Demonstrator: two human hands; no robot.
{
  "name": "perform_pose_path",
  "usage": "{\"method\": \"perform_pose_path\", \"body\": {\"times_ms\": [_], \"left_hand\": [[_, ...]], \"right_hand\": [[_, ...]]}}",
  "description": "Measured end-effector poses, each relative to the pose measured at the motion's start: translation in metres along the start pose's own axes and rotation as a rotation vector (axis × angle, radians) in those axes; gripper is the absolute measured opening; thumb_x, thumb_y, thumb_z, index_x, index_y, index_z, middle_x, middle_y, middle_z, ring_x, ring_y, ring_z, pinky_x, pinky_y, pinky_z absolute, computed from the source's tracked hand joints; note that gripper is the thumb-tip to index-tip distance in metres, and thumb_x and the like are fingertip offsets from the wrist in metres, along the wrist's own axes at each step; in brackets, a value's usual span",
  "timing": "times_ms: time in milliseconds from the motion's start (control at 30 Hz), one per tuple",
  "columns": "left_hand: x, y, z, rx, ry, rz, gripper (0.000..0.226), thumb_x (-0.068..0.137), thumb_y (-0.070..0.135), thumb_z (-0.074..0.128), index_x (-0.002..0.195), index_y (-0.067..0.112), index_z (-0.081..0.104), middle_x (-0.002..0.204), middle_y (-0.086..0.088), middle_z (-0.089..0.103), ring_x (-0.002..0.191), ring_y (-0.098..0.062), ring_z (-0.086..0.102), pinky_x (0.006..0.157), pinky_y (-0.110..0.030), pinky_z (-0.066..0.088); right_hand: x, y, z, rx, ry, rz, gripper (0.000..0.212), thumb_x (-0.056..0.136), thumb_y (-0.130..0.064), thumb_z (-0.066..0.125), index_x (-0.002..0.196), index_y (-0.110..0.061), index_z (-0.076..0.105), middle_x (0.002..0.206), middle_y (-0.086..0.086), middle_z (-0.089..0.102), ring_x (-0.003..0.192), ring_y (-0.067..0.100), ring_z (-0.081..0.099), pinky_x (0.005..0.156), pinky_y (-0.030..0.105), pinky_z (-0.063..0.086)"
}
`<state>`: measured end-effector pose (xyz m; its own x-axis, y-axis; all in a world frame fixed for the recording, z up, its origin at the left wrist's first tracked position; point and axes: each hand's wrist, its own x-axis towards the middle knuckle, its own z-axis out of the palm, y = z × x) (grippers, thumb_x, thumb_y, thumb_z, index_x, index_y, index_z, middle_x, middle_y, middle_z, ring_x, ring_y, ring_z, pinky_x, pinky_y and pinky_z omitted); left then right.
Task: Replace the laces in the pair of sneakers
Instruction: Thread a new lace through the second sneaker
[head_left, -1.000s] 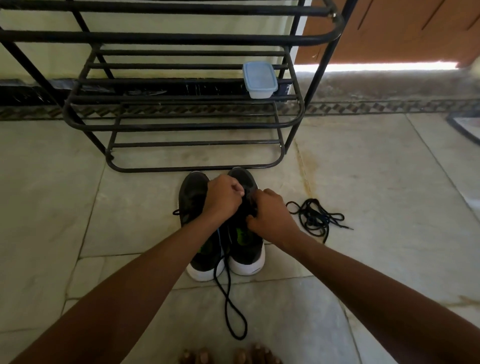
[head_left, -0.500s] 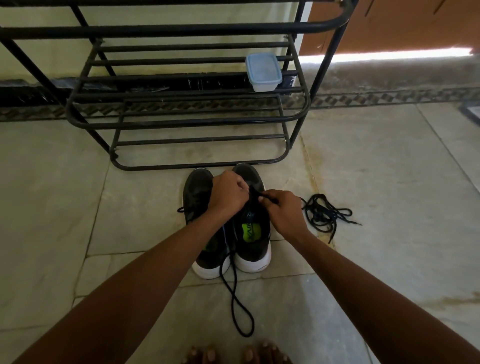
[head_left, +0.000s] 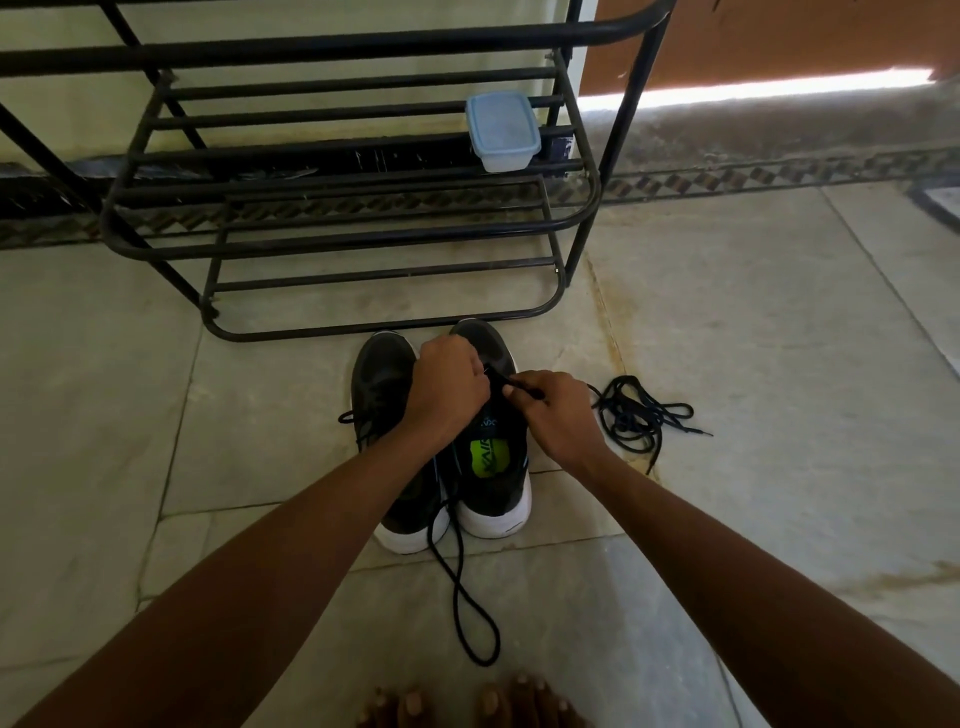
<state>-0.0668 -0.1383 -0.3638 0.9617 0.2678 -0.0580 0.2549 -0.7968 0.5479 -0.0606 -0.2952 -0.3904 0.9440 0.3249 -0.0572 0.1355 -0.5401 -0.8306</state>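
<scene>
1. The pair of sneakers stands on the floor (head_left: 753, 364) just in front of the shoe rack (head_left: 332, 244), toes toward it and heels toward the person. The right sneaker (head_left: 493, 467) and left sneaker (head_left: 382, 384) touch side by side, probably so both can be worked without shifting.
2. A black lace (head_left: 511, 387) is stretched short between the two hands above the right sneaker's eyelets. It seems to be going through the front holes; whether it is going in or coming out I cannot tell.
3. The left hand (head_left: 449, 384) is curled, knuckles up, over the front of the right sneaker, fingers closed on the lace or the upper; the exact contact is hidden.
4. The right hand (head_left: 558, 415) pinches the lace between thumb and fingertips and draws it sideways, away from the left hand, likely to keep it taut.
5. Both forearms reach straight out from the body and meet over the sneakers.
6. A long lace loop (head_left: 470, 618) trails from between the heels toward the person's toes (head_left: 498, 701).
7. A loose bundle of lace (head_left: 639, 415) lies on the floor just right of the sneakers, within easy reach.
8. A lidded plastic box (head_left: 501, 130) sits on the rack, well beyond the sneakers.
</scene>
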Motion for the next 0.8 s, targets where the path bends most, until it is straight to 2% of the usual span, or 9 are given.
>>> {"method": "perform_pose_path", "body": {"times_ms": [67,200,300,367,500,667,800], "left_hand": [[0.002,-0.005,0.003,-0.022,0.014,0.019,0.018,0.086,0.006,0.068,0.07,0.008,0.076,0.073,-0.006,0.07,0.068,-0.015,0.066,0.069,-0.029,0.06],[0.003,-0.011,0.012,-0.078,0.036,0.034,0.014,0.086,0.008,0.073,0.074,0.014,0.077,0.08,-0.004,0.071,0.072,-0.011,0.065,0.073,-0.028,0.059],[-0.002,-0.01,0.015,-0.11,0.081,0.01,0.018,0.087,0.006,0.07,0.072,0.015,0.072,0.083,-0.005,0.065,0.075,-0.013,0.059,0.067,-0.019,0.043],[-0.002,-0.01,0.016,-0.141,0.097,-0.003,0.018,0.087,0.004,0.07,0.074,0.015,0.072,0.084,-0.004,0.065,0.076,-0.013,0.06,0.068,-0.02,0.042],[0.0,-0.015,0.017,-0.215,0.098,-0.012,0.019,0.084,0.003,0.075,0.074,0.019,0.073,0.085,0.0,0.068,0.077,-0.011,0.064,0.076,-0.026,0.054],[0.003,-0.02,0.017,-0.233,0.063,-0.004,0.021,0.084,0.004,0.077,0.075,0.023,0.074,0.087,0.002,0.067,0.079,-0.012,0.064,0.083,-0.029,0.055],[0.005,-0.021,0.018,-0.233,0.05,-0.049,0.019,0.084,0.005,0.077,0.075,0.023,0.075,0.089,0.003,0.067,0.085,-0.014,0.066,0.088,-0.035,0.056]], "right_hand": [[0.0,0.001,0.0,0.003,0.005,-0.007,0.019,0.098,-0.017,0.061,0.104,-0.014,0.079,0.086,0.001,0.076,0.075,0.008,0.066,0.067,0.013,0.046],[0.001,0.005,0.001,-0.031,0.017,-0.023,0.019,0.097,-0.02,0.062,0.105,-0.015,0.079,0.083,0.005,0.076,0.076,0.017,0.069,0.073,0.034,0.056],[0.002,0.006,0.0,-0.057,0.005,-0.036,0.018,0.097,-0.021,0.064,0.105,-0.015,0.079,0.083,0.005,0.076,0.076,0.018,0.07,0.074,0.039,0.056],[0.003,0.006,-0.001,-0.069,-0.011,-0.036,0.019,0.097,-0.021,0.064,0.106,-0.016,0.079,0.084,0.004,0.076,0.076,0.016,0.069,0.075,0.038,0.056],[0.003,0.006,-0.002,-0.062,-0.021,-0.027,0.019,0.097,-0.022,0.064,0.107,-0.017,0.079,0.083,0.002,0.076,0.076,0.014,0.069,0.075,0.035,0.057],[0.003,0.006,-0.001,-0.037,-0.025,-0.013,0.018,0.097,-0.021,0.063,0.107,-0.017,0.079,0.08,-0.003,0.074,0.071,0.007,0.066,0.067,0.018,0.049],[0.003,0.007,0.0,-0.005,-0.03,0.003,0.018,0.097,-0.021,0.064,0.104,-0.017,0.08,0.077,-0.003,0.073,0.07,0.006,0.066,0.064,0.015,0.048]]}}
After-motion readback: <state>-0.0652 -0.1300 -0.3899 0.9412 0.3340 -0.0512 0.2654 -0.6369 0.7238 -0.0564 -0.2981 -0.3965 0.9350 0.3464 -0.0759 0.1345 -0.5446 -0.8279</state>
